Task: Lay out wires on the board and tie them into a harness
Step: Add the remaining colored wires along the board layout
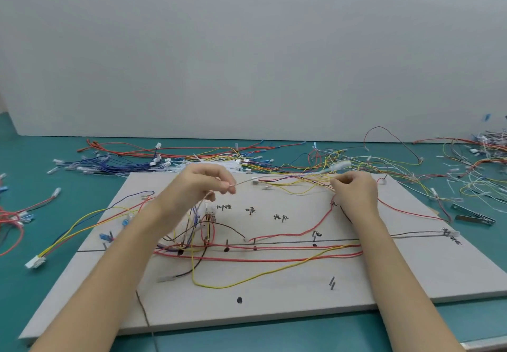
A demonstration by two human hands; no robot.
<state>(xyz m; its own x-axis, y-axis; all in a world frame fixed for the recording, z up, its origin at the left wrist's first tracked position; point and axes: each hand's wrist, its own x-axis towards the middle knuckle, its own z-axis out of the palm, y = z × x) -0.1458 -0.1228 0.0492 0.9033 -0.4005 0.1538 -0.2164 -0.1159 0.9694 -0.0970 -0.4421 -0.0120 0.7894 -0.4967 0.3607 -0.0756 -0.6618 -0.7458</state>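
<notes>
A grey board (274, 299) with upright pegs and handwritten marks lies on the teal table. Red, yellow and brown wires (258, 254) run along its black line. My left hand (200, 187) is raised above the board's left part and pinches a thin pale wire (244, 182) that ends in a small white connector (255, 181). My right hand (355, 192) hovers over the upper right of the board, fingers curled round a bunch of yellow and red wires (307, 182). A cluster of connectors (210, 214) sits below the left hand.
Loose wires with white and blue connectors lie piled along the back of the table (170, 159) and at the right (477, 165). A metal clip tool (473, 215) lies right of the board. A yellow-blue wire set with a white plug (35, 262) trails off the board's left side.
</notes>
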